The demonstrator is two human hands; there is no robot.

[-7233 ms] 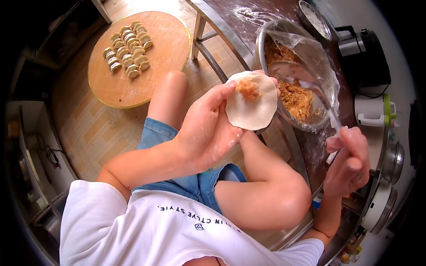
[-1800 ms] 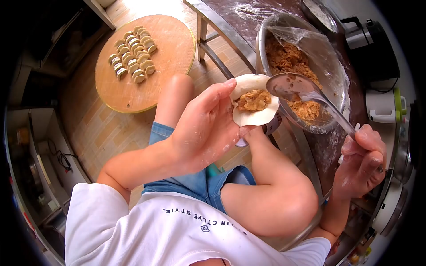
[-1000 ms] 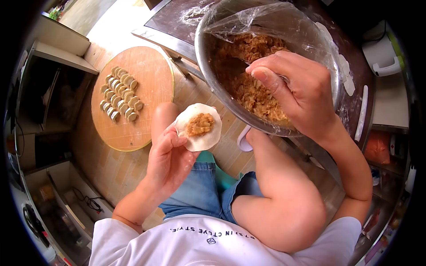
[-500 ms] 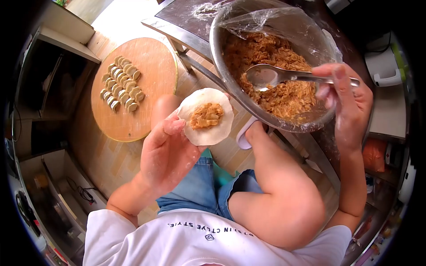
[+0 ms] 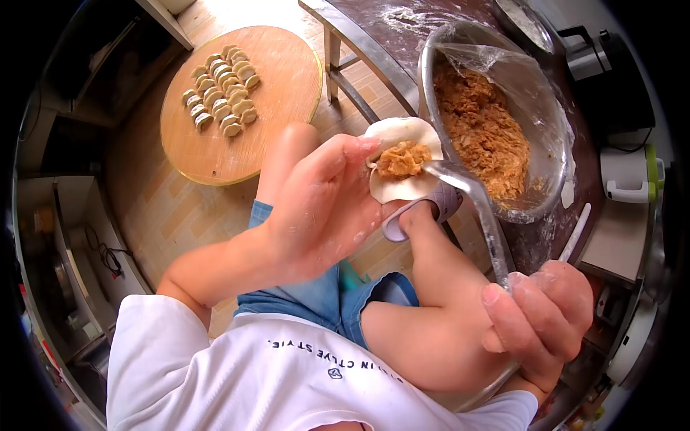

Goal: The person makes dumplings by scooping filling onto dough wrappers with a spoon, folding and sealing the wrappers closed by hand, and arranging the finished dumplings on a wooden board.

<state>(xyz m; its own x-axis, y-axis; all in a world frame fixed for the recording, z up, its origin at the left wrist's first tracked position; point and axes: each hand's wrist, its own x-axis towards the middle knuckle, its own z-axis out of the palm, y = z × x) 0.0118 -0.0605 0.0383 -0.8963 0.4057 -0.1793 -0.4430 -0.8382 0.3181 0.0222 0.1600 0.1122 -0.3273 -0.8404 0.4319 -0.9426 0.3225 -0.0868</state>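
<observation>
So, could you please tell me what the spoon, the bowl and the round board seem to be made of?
Spoon: metal, likely stainless steel, smooth with bright highlights. Bowl: metal too, by its grey, shiny rim. Board: probably wood or bamboo, tan with faint streaks; any coating is unclear.

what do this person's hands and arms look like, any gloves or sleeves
The left hand and right hand are gloveless, with traces of white powder. The arms are bare below short white sleeves; no watch shows.
</observation>
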